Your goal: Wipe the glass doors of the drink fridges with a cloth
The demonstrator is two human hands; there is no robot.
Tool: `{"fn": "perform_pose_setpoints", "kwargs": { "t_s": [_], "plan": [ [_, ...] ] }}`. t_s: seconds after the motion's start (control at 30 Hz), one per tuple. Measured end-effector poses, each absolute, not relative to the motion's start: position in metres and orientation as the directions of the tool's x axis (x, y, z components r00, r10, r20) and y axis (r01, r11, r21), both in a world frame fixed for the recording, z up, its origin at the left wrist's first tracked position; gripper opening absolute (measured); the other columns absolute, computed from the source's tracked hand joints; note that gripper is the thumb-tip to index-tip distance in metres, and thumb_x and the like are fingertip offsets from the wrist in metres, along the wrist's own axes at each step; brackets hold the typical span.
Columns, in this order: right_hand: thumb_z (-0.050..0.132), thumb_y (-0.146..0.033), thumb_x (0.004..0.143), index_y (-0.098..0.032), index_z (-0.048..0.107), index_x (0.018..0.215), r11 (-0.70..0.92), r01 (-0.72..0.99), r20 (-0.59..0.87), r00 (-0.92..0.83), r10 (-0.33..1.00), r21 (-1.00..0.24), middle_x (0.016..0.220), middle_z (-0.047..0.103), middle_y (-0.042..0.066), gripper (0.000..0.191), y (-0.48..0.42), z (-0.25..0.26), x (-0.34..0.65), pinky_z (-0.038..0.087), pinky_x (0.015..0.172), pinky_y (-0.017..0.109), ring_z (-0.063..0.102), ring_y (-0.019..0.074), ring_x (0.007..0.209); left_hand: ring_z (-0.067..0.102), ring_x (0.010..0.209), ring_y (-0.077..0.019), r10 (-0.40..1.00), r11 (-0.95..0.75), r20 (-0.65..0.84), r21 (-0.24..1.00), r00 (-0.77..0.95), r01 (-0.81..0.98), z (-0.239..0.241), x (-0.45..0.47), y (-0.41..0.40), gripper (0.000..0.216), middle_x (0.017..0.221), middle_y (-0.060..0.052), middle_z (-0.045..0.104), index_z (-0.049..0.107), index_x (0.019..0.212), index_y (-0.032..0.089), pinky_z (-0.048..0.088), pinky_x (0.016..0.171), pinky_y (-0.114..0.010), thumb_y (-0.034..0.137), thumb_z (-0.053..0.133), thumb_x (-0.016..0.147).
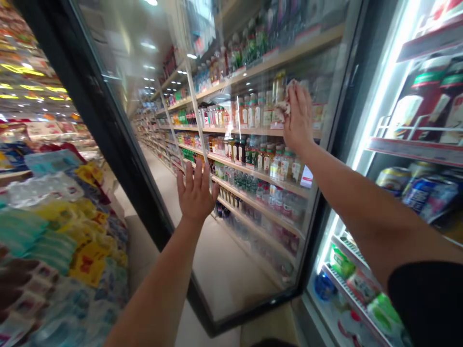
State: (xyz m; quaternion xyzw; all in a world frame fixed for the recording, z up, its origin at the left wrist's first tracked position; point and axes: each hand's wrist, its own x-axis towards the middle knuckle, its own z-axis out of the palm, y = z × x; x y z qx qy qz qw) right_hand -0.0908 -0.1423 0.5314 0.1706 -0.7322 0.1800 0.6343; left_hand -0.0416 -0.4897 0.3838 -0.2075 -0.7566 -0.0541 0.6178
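Observation:
A black-framed glass door (246,260) stands swung open in front of me, with bottle shelves showing in its pane. My right hand (299,118) presses a crumpled, pale cloth (284,110) against the upper right of the glass. The fingers point up, and the cloth sticks out at their left side and above the tips. Lower and to the left, my left hand (196,193) is flat at the glass, fingers spread, holding nothing.
To the right, a lit fridge holds bottles (423,101), cans (421,193) and green packs (342,262) on racks. On the left, packaged goods (68,231) are piled beside the door's black frame (119,144). Pale floor (144,260) lies between.

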Motion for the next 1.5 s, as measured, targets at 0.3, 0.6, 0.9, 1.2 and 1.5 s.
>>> {"fn": "perform_pose_setpoints", "kwargs": {
  "t_s": [0.3,0.6,0.9,1.2,1.5],
  "plan": [
    [0.033,-0.028,0.096,-0.002,0.036,0.162,0.894,-0.393,0.977,-0.088,0.196,-0.215,0.173,0.03,0.015,0.07,-0.101,0.519,-0.107,0.015,0.132,0.051,0.018,0.0235,0.162,0.015,0.161,-0.033,0.238,0.897,0.954,-0.145,-0.18,0.418,0.382,-0.041,-0.49,0.067,0.168,-0.017,0.032,0.036,0.164,0.017,0.007,0.133,-0.058,0.044,0.051,0.105],
    [0.038,-0.027,0.092,0.0,0.032,0.162,0.839,-0.424,0.936,-0.074,0.344,-0.342,0.172,0.029,0.015,0.075,-0.064,0.521,-0.118,0.014,0.132,0.045,0.02,0.0164,0.161,0.018,0.161,-0.0311,0.224,0.91,0.961,-0.146,-0.164,0.388,0.384,-0.036,-0.486,0.063,0.166,-0.015,0.037,0.043,0.161,0.017,0.01,0.134,-0.055,0.044,0.05,0.105],
    [0.042,-0.017,0.095,0.003,0.026,0.164,0.86,-0.198,0.874,-0.241,0.422,-0.47,0.174,0.021,0.018,0.073,-0.094,0.604,-0.1,0.014,0.132,0.046,0.021,0.0233,0.163,0.019,0.161,-0.0301,0.241,0.924,0.963,-0.188,-0.123,0.334,0.382,-0.028,-0.484,0.066,0.166,-0.014,0.036,0.037,0.164,0.018,0.011,0.134,-0.052,0.04,0.052,0.104],
    [0.039,-0.017,0.092,-0.008,0.032,0.163,0.846,-0.52,0.992,-0.101,0.072,-0.114,0.174,0.028,0.012,0.072,-0.205,0.577,-0.084,0.013,0.129,0.061,0.013,0.029,0.162,0.018,0.161,-0.0294,0.26,0.926,0.958,-0.213,-0.119,0.312,0.382,-0.03,-0.485,0.066,0.167,-0.015,0.035,0.037,0.164,0.016,0.009,0.134,-0.051,0.039,0.052,0.105],
    [0.035,-0.03,0.098,-0.018,0.027,0.167,0.872,-0.456,0.936,-0.197,-0.291,0.175,0.173,0.031,0.007,0.07,-0.242,0.51,-0.063,0.018,0.131,0.063,0.014,0.0297,0.164,0.015,0.161,-0.0306,0.258,0.905,0.955,-0.185,-0.148,0.382,0.382,-0.039,-0.487,0.066,0.167,-0.016,0.033,0.037,0.164,0.015,0.007,0.134,-0.052,0.04,0.052,0.105]
  ]
}}
